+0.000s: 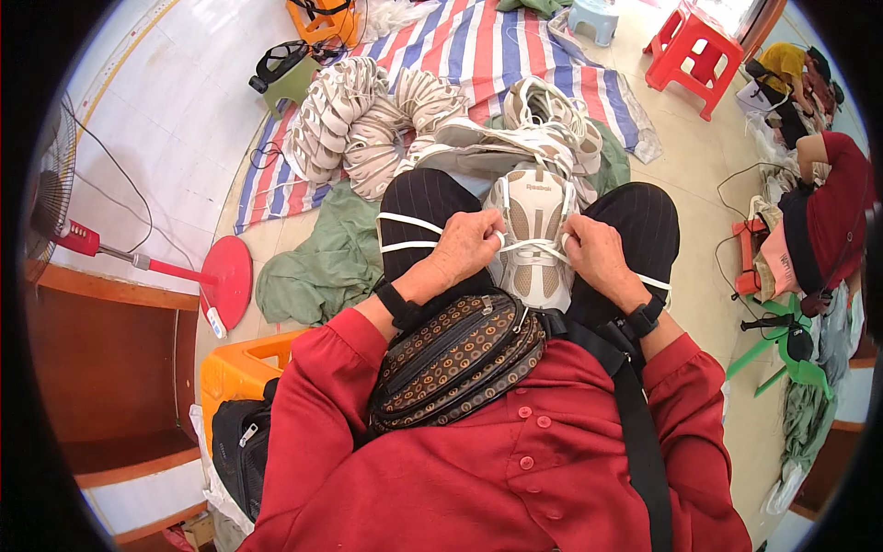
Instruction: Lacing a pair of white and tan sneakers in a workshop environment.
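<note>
A beige and white sneaker [538, 198] sits between my knees, its toe pointing toward me. A white shoelace [533, 246] runs across it, crossed over the front. My left hand [467, 241] is closed in a pinch on the lace at the sneaker's left side. On the other side my right hand [598, 253] pinches the lace too, thumb and fingers together. Loose lace lengths hang across both dark-trousered thighs. Just beyond the sneaker lie more beige shoes [552, 115], partly overlapping it. What lies under the sneaker is hidden.
Curved rows of nested beige shoe pieces [336, 115] lie on a striped sheet [469, 46]. Left are a red-based fan [225, 285] and orange stool [241, 363]. A patterned waist bag [460, 363] rests on my lap. A red stool [696, 57] and co-workers [842, 202] are right.
</note>
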Action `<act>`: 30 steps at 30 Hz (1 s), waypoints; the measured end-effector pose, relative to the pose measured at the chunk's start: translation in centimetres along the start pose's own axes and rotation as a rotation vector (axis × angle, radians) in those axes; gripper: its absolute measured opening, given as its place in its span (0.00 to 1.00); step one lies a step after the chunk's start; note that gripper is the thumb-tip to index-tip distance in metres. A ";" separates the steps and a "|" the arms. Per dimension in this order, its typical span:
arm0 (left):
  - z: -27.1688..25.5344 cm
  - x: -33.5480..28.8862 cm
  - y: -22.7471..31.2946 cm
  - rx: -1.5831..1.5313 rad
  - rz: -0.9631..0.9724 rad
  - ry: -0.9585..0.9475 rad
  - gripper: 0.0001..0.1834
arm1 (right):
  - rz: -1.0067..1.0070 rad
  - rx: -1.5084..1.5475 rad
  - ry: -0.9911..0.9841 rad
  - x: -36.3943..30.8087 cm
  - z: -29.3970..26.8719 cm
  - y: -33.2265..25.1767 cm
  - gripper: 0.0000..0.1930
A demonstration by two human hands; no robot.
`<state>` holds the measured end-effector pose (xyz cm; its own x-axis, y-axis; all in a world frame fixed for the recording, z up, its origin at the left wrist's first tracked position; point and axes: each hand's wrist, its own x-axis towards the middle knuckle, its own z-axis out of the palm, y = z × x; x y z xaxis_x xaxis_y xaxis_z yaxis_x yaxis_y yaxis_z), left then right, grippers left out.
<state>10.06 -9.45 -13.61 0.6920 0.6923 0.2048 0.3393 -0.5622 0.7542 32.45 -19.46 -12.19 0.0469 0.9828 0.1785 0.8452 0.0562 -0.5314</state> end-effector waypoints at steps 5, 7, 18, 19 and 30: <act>0.0 0.1 0.1 0.016 -0.025 -0.010 0.05 | 0.003 0.005 0.003 0.0 0.1 0.2 0.05; 0.0 0.1 0.1 0.012 0.001 0.008 0.05 | -0.003 0.001 0.003 0.1 0.0 0.1 0.05; 0.7 1.9 0.8 0.263 0.089 -0.085 0.08 | -0.060 -0.076 -0.009 0.5 0.1 0.4 0.04; 0.7 2.1 0.7 0.256 0.088 -0.091 0.09 | -0.059 -0.083 -0.040 0.6 0.1 0.5 0.05; -4.4 4.1 1.7 0.507 0.623 -0.053 0.11 | -0.359 -0.145 0.124 3.0 -4.4 0.1 0.06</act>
<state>10.72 -5.57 -8.75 0.8742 0.1683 0.4554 0.1201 -0.9838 0.1330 35.00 -17.27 -8.07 -0.2087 0.8760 0.4348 0.8856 0.3579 -0.2959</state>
